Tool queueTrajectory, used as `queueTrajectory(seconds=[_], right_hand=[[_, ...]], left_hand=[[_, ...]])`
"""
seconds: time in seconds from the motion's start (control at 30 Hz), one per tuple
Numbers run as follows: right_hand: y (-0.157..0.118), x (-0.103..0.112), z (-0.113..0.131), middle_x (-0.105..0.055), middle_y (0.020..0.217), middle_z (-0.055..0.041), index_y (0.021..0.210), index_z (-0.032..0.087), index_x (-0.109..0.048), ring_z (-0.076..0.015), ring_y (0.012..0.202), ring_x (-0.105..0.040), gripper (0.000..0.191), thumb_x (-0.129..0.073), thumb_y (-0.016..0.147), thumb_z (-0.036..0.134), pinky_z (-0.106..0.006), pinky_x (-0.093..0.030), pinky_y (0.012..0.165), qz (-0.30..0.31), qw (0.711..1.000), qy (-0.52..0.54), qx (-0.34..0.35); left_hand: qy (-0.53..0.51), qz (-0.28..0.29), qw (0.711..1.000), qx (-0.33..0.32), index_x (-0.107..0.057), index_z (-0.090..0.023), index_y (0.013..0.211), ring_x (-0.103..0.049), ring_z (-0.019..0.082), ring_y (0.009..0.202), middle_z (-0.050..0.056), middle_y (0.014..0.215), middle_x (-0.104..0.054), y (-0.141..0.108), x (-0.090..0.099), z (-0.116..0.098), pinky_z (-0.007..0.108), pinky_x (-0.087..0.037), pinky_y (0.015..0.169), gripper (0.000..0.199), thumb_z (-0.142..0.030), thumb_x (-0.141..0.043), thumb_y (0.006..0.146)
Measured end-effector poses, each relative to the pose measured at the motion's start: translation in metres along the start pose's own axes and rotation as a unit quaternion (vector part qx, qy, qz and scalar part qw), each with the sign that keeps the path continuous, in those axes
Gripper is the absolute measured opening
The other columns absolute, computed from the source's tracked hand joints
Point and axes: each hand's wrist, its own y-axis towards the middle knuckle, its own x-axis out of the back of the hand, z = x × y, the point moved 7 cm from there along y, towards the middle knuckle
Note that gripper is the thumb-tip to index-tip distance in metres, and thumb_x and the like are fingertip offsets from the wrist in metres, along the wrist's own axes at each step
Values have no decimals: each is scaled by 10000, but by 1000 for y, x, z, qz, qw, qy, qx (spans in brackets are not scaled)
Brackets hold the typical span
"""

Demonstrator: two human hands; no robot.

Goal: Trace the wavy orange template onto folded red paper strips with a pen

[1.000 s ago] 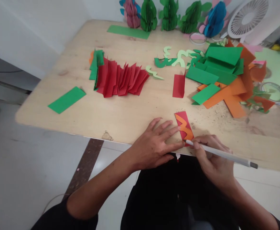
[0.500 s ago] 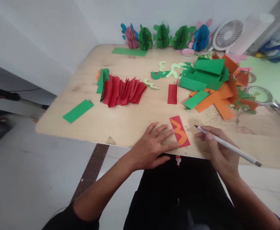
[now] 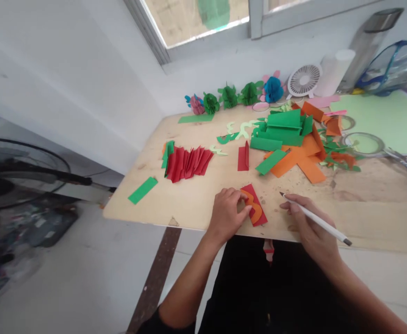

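Observation:
Near the table's front edge lies a red paper rectangle (image 3: 263,219), with an orange wavy cutout (image 3: 256,213) on top of it. My left hand (image 3: 228,211) has its fingers bent at the left edge of these two pieces, thumb and fingertips touching the cutout. To the right, my right hand (image 3: 309,222) is closed round a white pen (image 3: 323,223), its dark tip pointing left, apart from the red paper. A folded red piece (image 3: 243,157) stands farther back.
Fanned red folded papers (image 3: 189,163) and a green strip (image 3: 143,190) lie at the left. Green papers (image 3: 284,119) and orange papers (image 3: 309,168) are heaped at the right, beside scissors (image 3: 403,161). Paper figures (image 3: 229,96) and a fan (image 3: 304,80) line the wall.
The view has tilted up, bringing in the window. My left hand's spread fingers have curled in at the orange cutout's left edge. My right hand still holds the pen.

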Motion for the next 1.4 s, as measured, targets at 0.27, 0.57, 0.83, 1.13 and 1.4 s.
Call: queueTrajectory(seconds=[0.27,0.57,0.83,1.13,1.4], right_hand=[[-2,-1,3,-735,881,-27,1077,245,-645,-163,815,-690,216,-499,941,328,-283,-539,750,9,999,20,48],[-4,-1,6,-732,903,-31,1082,245,-641,-164,844,-691,208,-491,943,287,-279,-535,772,18,995,35,90],[-5,-4,-1,-736,904,-40,1069,249,-657,-176,843,-695,244,-471,945,346,-294,-539,773,27,996,28,75],[-7,-6,-7,-743,979,-59,1075,245,-655,-194,906,-697,262,-472,941,377,-323,-544,798,12,997,6,72],[-9,-6,-9,-746,993,-52,1035,240,-669,-183,897,-703,241,-504,920,373,-306,-536,821,-6,998,5,67]], left_hand=[[43,-12,996,75,-625,-214,802,-569,234,922,22,895,-641,-1,-5,-4,397,-443,847,128,-194,-734,738],[41,-77,990,113,-622,-213,786,-581,229,963,16,920,-665,-10,-9,-3,404,-452,878,166,-104,-720,706],[28,-133,985,107,-609,-213,809,-606,205,951,9,874,-664,-20,-20,-1,386,-468,893,150,-87,-653,741],[68,-18,997,41,-663,-228,1010,-609,193,927,2,893,-660,12,-1,9,360,-479,872,260,-110,-652,777],[93,89,991,22,-617,-150,1105,-625,202,992,69,1113,-635,27,-7,14,417,-533,873,253,-325,-617,923]])
